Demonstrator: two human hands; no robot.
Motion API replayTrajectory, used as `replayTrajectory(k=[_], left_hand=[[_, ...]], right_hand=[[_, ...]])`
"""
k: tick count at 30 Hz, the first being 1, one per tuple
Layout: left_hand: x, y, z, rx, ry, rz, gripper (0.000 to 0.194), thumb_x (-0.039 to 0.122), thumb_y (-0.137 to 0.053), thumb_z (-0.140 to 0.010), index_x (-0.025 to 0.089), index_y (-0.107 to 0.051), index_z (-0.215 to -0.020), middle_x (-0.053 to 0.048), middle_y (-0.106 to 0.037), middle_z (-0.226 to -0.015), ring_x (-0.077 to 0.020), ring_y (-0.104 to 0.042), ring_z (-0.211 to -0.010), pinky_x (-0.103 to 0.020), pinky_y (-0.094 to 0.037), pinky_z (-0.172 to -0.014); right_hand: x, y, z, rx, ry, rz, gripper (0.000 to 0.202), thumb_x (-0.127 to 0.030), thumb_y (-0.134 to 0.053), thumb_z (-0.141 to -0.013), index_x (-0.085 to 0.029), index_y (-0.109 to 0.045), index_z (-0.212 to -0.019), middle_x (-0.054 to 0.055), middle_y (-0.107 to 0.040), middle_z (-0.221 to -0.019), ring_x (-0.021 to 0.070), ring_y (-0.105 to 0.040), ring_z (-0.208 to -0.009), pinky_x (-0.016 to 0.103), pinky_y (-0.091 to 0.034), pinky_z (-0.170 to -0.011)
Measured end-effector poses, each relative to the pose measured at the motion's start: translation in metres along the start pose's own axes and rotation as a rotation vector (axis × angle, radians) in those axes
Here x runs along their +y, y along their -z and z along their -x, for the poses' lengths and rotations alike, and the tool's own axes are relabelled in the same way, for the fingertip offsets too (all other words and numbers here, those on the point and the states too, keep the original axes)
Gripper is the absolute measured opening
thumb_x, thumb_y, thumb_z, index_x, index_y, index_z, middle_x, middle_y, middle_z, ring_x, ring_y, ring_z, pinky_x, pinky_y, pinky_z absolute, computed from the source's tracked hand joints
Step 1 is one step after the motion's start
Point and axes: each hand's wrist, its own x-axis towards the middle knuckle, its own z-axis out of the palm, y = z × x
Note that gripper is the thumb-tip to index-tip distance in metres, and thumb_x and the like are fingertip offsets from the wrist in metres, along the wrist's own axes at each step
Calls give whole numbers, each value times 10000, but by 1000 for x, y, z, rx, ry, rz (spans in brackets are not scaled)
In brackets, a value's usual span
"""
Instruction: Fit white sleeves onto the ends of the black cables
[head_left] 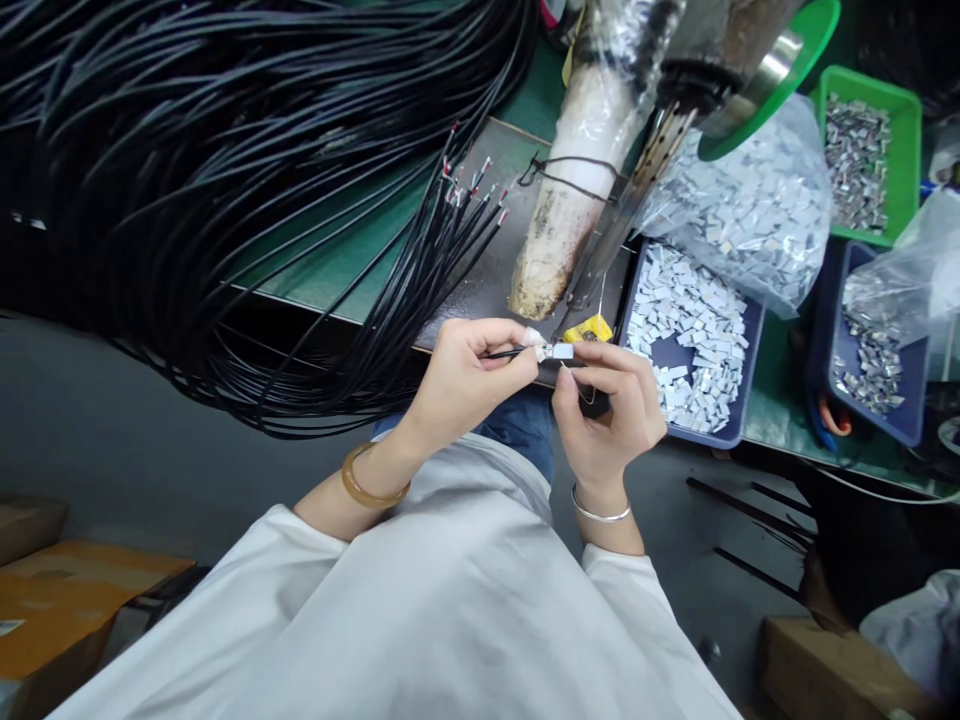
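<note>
My left hand [491, 360] is closed in a pinch on the end of a black cable [504, 353], with white wrapping on a fingertip. At the cable's end is a small white-and-metal connector [561, 351], right in front of that pinch. The fingers of my right hand [611, 395] are bent together, and the index fingertip meets the connector's other end. By my right thumb shows a thin pale tip, too small to name. Just beyond the fingers lies a yellow piece [589, 330]. Several black cables with stripped, coloured wire ends [472, 190] rest to the left.
A large bundle of black cables [225, 180] hangs over the green table edge. A plastic-wrapped tube [562, 190] slants down ahead. On the right are a blue tray [731, 435] of white connectors, a plastic bag [757, 200], a green bin [907, 160] and another blue tray [911, 400] of metal parts.
</note>
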Motion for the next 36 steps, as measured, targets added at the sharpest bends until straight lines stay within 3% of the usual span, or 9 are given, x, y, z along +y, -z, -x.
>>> replayTrajectory(k=[7,15,21,27,32,34,36], left_hand=[[10,-3,-2,30,-37,20,99,184,-687,-710,125,-728,-643,5,-599,-595,-71,-484,-554,-156,-383,-490],[9,-2,-1,39,-45,-1,99,191,-695,-714,139,-741,-643,7,-569,-565,-74,-445,-521,-182,-345,-471],[0,2,2,-72,-49,-39,131,190,-659,-767,133,-758,-704,10,-568,-582,-58,-403,-508,-185,-284,-465],[0,3,4,-90,-28,-43,133,188,-645,-771,119,-741,-710,7,-582,-596,-62,-425,-527,-181,-300,-485],[4,2,5,-97,1,-20,139,206,-650,-767,111,-740,-718,4,-576,-592,-66,-427,-542,-180,-300,-490],[2,3,7,-115,20,-2,137,209,-654,-772,109,-735,-724,7,-579,-611,-59,-412,-542,-177,-292,-488],[-1,5,11,-156,38,14,131,206,-655,-779,107,-732,-739,15,-563,-618,-48,-380,-531,-175,-269,-478]], right_hand=[[-3,-3,-7,25,4,29,119,-148,-722,-855,-233,-662,-912,23,-740,-1020,168,-719,-934,360,-618,-845],[-2,-2,-4,38,11,-23,135,-143,-719,-840,-238,-644,-901,30,-726,-1059,165,-716,-946,326,-643,-782],[0,2,1,33,40,-27,151,-127,-735,-819,-221,-636,-883,30,-747,-997,158,-726,-911,322,-614,-823],[-1,3,1,20,9,-44,163,-102,-731,-819,-217,-641,-893,39,-755,-983,162,-733,-905,326,-615,-828],[-5,2,1,63,-46,-101,113,-131,-698,-862,-224,-654,-910,25,-763,-945,162,-738,-854,313,-619,-744],[-5,6,1,132,-116,-171,71,-159,-646,-907,-225,-661,-928,-1,-746,-848,143,-721,-708,281,-586,-612],[-3,15,-1,240,-158,-157,64,-206,-617,-937,-228,-674,-956,-36,-686,-733,101,-622,-518,241,-468,-468]])
